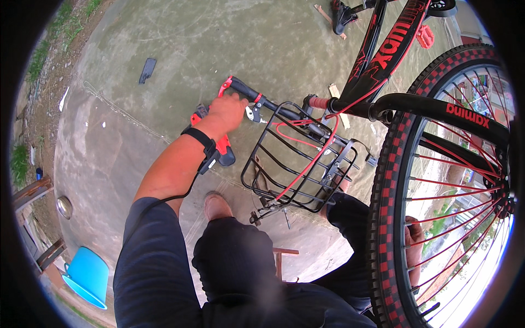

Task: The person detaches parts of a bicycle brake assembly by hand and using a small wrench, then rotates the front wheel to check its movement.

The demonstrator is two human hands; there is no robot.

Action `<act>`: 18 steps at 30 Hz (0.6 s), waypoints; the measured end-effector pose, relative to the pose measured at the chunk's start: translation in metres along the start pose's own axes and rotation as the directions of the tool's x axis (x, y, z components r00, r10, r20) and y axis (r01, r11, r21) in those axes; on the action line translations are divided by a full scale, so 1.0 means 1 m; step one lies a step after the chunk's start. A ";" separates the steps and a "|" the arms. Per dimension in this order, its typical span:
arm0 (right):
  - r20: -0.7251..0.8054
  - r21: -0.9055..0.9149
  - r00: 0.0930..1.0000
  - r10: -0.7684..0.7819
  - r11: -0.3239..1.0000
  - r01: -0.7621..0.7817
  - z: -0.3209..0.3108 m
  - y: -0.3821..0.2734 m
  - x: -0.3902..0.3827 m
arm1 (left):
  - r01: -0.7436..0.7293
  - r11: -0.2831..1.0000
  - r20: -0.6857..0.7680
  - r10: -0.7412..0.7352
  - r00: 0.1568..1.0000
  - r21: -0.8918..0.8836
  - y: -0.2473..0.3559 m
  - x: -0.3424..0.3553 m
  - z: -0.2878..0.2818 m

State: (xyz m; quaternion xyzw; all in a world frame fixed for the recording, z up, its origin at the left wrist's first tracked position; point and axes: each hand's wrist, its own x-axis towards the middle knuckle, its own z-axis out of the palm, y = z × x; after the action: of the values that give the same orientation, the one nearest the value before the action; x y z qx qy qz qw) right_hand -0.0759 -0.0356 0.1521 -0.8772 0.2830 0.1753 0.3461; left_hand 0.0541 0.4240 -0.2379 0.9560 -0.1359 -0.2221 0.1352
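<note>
A black bicycle with red trim rests with its handlebar (279, 109) low and its front wheel (383, 218) raised on my right. My left hand (227, 112) is closed at the handlebar's left end, beside the silvery brake lever (251, 113); its fingertips are partly hidden. A black wire basket (301, 164) sits by the handlebar, with a red cable (306, 174) crossing it. Under my left wrist shows a red-and-black object (227, 156), mostly covered. Through the red spokes, my right hand (414, 246) appears against the inside of the wheel's rim, its fingers partly hidden.
On the concrete ground lie a dark flat piece (147, 71) and several wood scraps, one (334, 90) near the frame. A blue bucket (90, 276) stands at the lower left, below a round metal thing (64, 207). Another shoe (343, 17) shows at the top.
</note>
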 end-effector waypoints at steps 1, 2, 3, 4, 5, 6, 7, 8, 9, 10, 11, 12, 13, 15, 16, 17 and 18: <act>0.000 -0.008 1.000 -0.001 1.000 0.001 0.002 -0.002 -0.001 | 0.028 1.000 0.019 -0.028 0.999 -0.002 -0.001 0.003 0.000; 0.000 -0.014 1.000 -0.001 1.000 0.001 0.002 -0.003 -0.001 | 0.055 0.998 0.038 -0.055 0.998 -0.001 -0.001 0.004 -0.001; 0.008 -0.020 1.000 -0.002 1.000 0.002 0.002 -0.003 0.000 | 0.076 0.996 0.004 -0.076 0.997 -0.048 -0.001 0.003 -0.001; 0.015 -0.026 1.000 -0.004 1.000 0.004 0.001 -0.004 0.001 | 0.095 0.991 -0.029 -0.098 0.995 -0.096 0.000 0.002 -0.002; 0.023 -0.032 1.000 -0.005 0.999 0.006 0.001 -0.004 0.002 | 0.113 0.983 -0.061 -0.123 0.991 -0.143 0.000 0.000 -0.002; 0.022 -0.053 1.000 -0.015 0.998 0.016 0.002 -0.004 0.003 | 0.123 0.981 -0.076 -0.135 0.988 -0.150 0.000 -0.001 -0.001; 0.006 -0.083 1.000 -0.019 0.996 0.019 0.003 -0.010 -0.002 | 0.119 0.978 -0.090 -0.136 0.987 -0.169 0.000 0.001 0.001; 0.002 -0.107 1.000 -0.031 0.994 0.031 0.003 -0.011 -0.002 | 0.127 0.976 -0.107 -0.148 0.983 -0.179 0.000 0.001 0.003; 0.003 -0.107 1.000 -0.022 0.994 0.022 0.003 -0.010 -0.002 | 0.135 0.974 -0.116 -0.157 0.981 -0.180 0.000 0.001 0.004; 0.004 -0.108 1.000 -0.013 0.994 0.013 0.003 -0.009 -0.001 | 0.142 0.973 -0.125 -0.166 0.978 -0.181 0.000 0.001 0.005; 0.005 -0.109 1.000 -0.004 0.994 0.005 0.002 -0.008 -0.001 | 0.150 0.972 -0.134 -0.176 0.975 -0.183 0.002 0.002 0.005; 0.003 -0.100 1.000 -0.007 0.995 0.008 0.002 -0.008 -0.001 | 0.154 0.970 -0.154 -0.184 0.971 -0.188 0.004 0.003 0.006; 0.002 -0.091 1.000 -0.010 0.996 0.010 0.002 -0.008 -0.001 | 0.158 0.968 -0.174 -0.192 0.966 -0.193 0.007 0.004 0.006; -0.006 -0.065 1.000 -0.013 0.998 0.012 0.002 -0.005 -0.001 | 0.174 0.966 -0.199 -0.212 0.957 -0.193 0.011 0.006 0.008; -0.011 -0.048 1.000 -0.012 0.999 0.012 0.002 -0.002 -0.002 | 0.187 0.964 -0.205 -0.225 0.953 -0.187 0.013 0.007 0.009; -0.019 -0.030 1.000 -0.011 0.999 0.010 0.002 -0.001 -0.002 | 0.198 0.963 -0.211 -0.235 0.949 -0.182 0.015 0.008 0.009; -0.015 -0.019 1.000 -0.001 1.000 0.000 0.001 -0.002 -0.003 | 0.208 0.961 -0.206 -0.244 0.948 -0.183 0.017 0.009 0.009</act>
State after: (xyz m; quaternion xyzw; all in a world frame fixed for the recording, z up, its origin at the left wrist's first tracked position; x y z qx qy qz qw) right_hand -0.0777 -0.0326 0.1539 -0.8818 0.2837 0.1713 0.3357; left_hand 0.0541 0.4036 -0.2439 0.9704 0.0094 -0.1359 0.1994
